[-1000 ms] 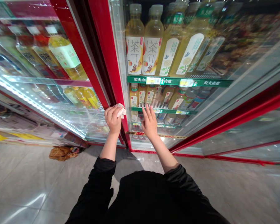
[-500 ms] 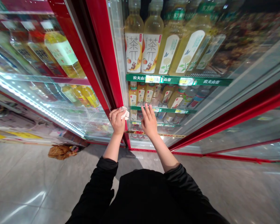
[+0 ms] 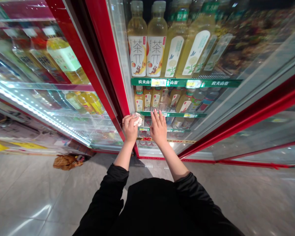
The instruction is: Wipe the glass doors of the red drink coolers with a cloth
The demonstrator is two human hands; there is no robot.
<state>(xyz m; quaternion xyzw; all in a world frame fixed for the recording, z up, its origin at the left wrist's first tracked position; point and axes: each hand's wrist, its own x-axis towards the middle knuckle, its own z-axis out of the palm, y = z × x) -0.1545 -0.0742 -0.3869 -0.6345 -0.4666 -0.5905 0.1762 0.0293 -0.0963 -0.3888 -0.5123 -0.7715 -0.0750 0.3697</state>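
Note:
Crumpled in my left hand [image 3: 130, 127] is a white cloth or tissue [image 3: 138, 120]; the fingers are closed around it, at the red door frame [image 3: 116, 78] of a drinks fridge. My right hand [image 3: 158, 127] is stretched out with fingers apart and holds nothing. It is at the glass door, in front of the lower shelves; whether the fingertips touch the glass I cannot tell. Behind the glass, tea bottles [image 3: 156, 42] stand on the upper shelf, with a green shelf strip [image 3: 221, 83] below them. Smaller bottles [image 3: 147, 98] fill the shelf underneath.
On the left is a second fridge with bottles [image 3: 66, 59] and a lit edge [image 3: 39, 106]. A brown crumpled bag [image 3: 67, 162] lies on the grey tiled floor [image 3: 22, 183]. A red rail [image 3: 248, 116] slants along the right side.
My left hand, with the white cloth or tissue, has moved slightly right, from the red frame towards the glass. My right hand stays nearly in place, and the view has shifted a little.

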